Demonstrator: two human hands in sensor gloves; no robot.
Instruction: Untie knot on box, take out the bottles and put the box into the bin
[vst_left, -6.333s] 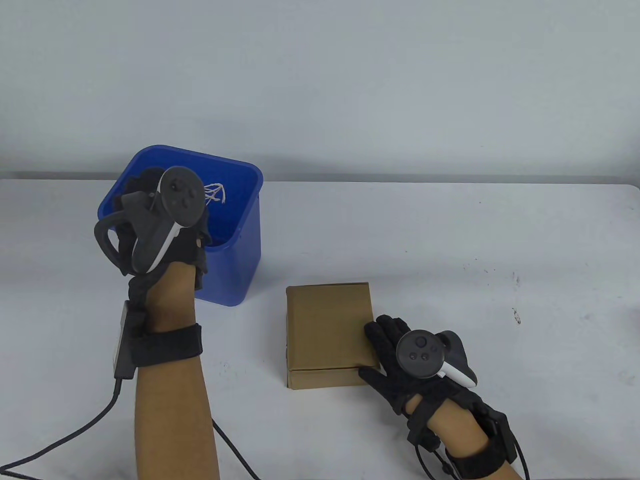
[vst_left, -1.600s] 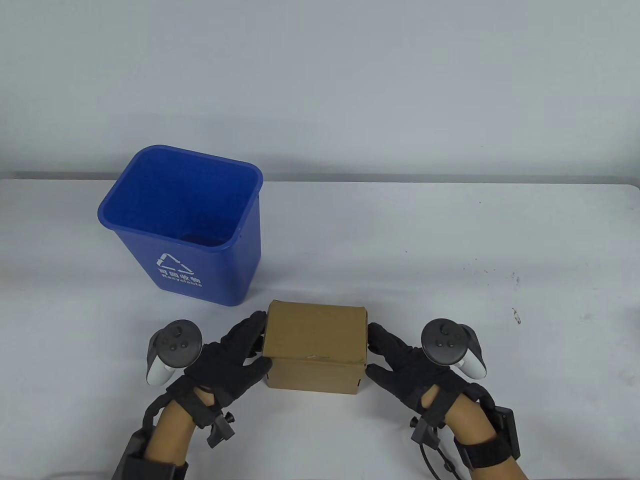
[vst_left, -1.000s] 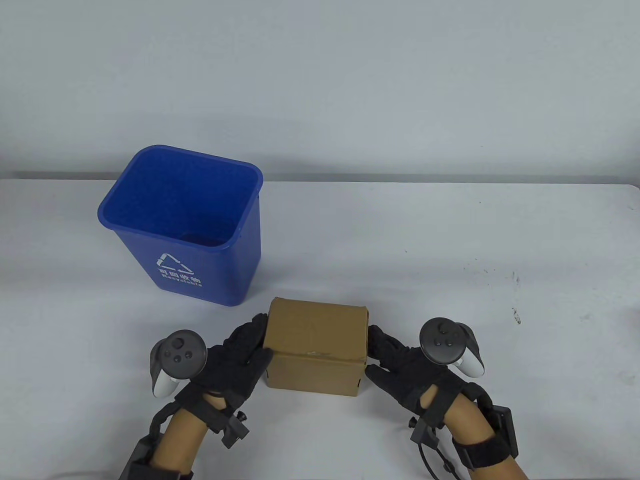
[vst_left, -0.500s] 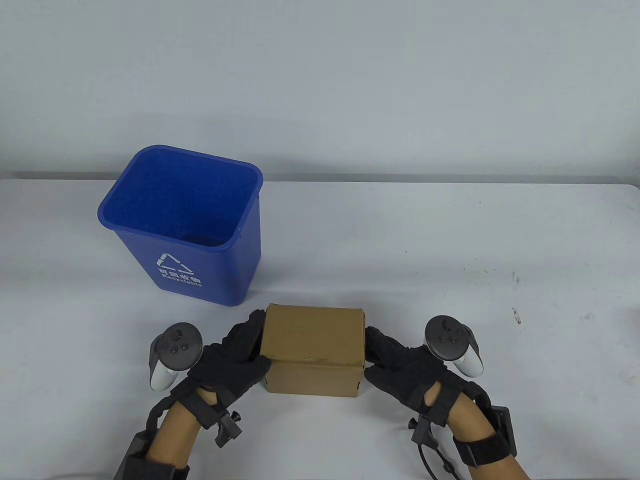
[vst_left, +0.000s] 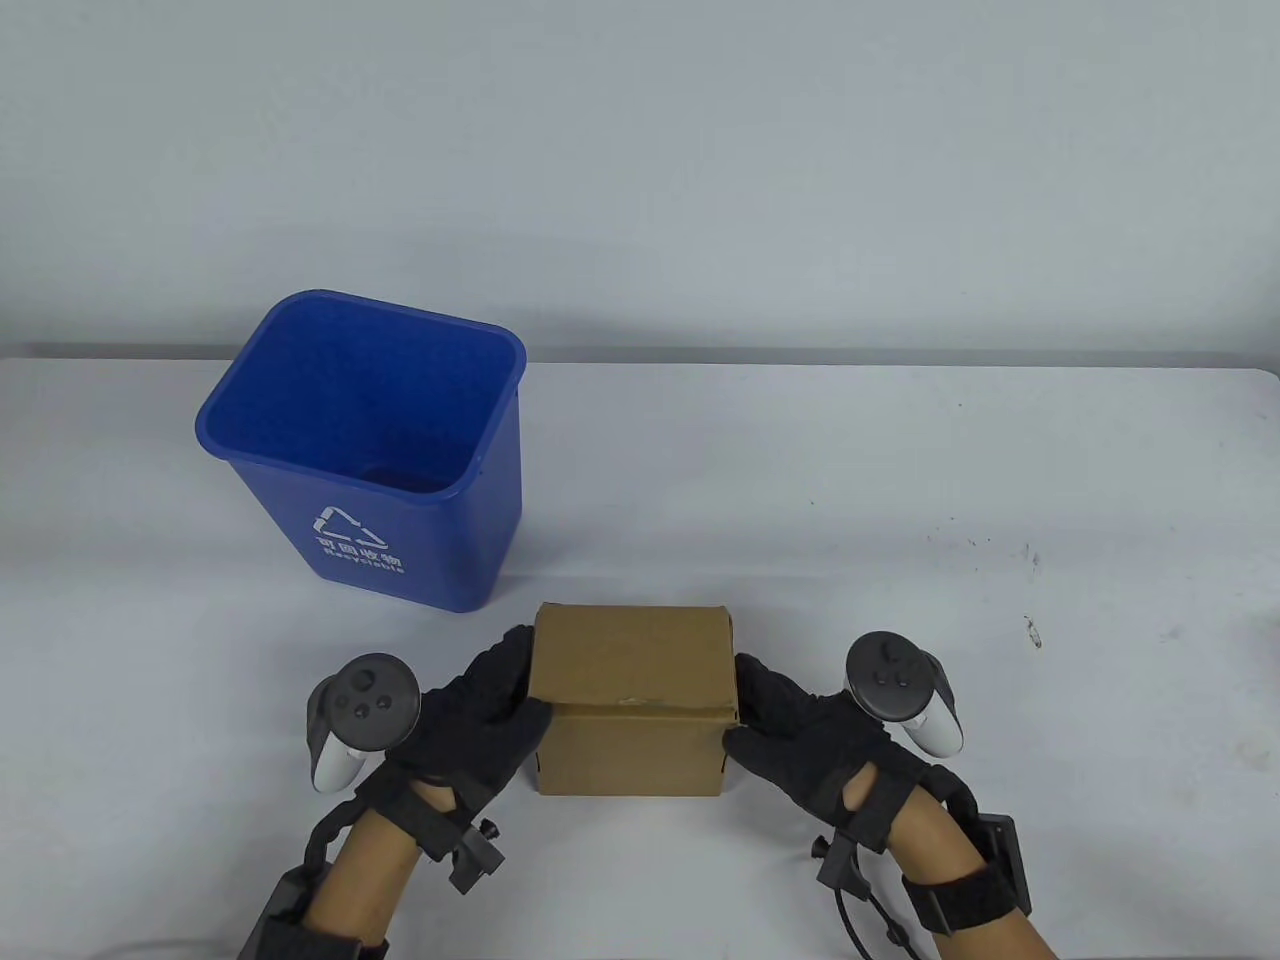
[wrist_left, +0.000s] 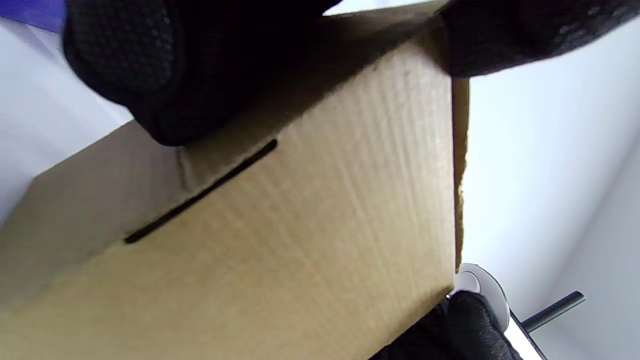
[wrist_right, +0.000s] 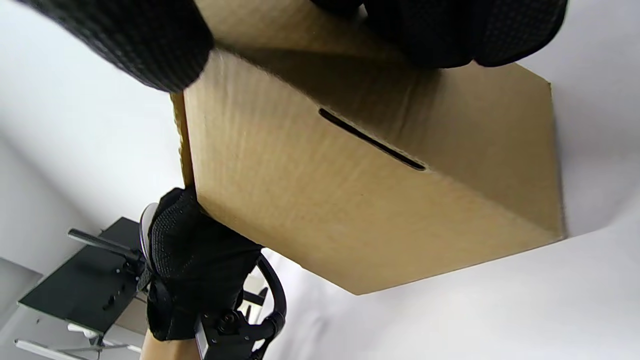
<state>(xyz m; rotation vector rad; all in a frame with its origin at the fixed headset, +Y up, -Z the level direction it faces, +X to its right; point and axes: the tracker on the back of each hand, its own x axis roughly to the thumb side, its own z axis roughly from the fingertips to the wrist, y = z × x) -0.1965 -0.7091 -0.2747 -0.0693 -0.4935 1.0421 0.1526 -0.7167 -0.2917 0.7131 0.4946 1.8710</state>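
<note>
1. The box sits on the worktop between my two hands, its long axis running side to side from one palm to the other, with the closed lid flap facing me.
2. My left hand presses against the box's left end, fingers laid along the side and the thumb hooked at the near top corner. My right hand mirrors it on the right end. Each grip is holding the box, fingers fairly straight, thumb bent over the edge.
3. The wrist views show my fingertips over the top edge, above a narrow slot in each end wall.
4. The bin stands beyond the box and off to its left, mouth open upward, near the box but not touching it. My left hand is the nearer one to it.
5. I see no string on the box and no bottles on the worktop, so I judge that opening the lid comes before any trip to the bin.
</note>
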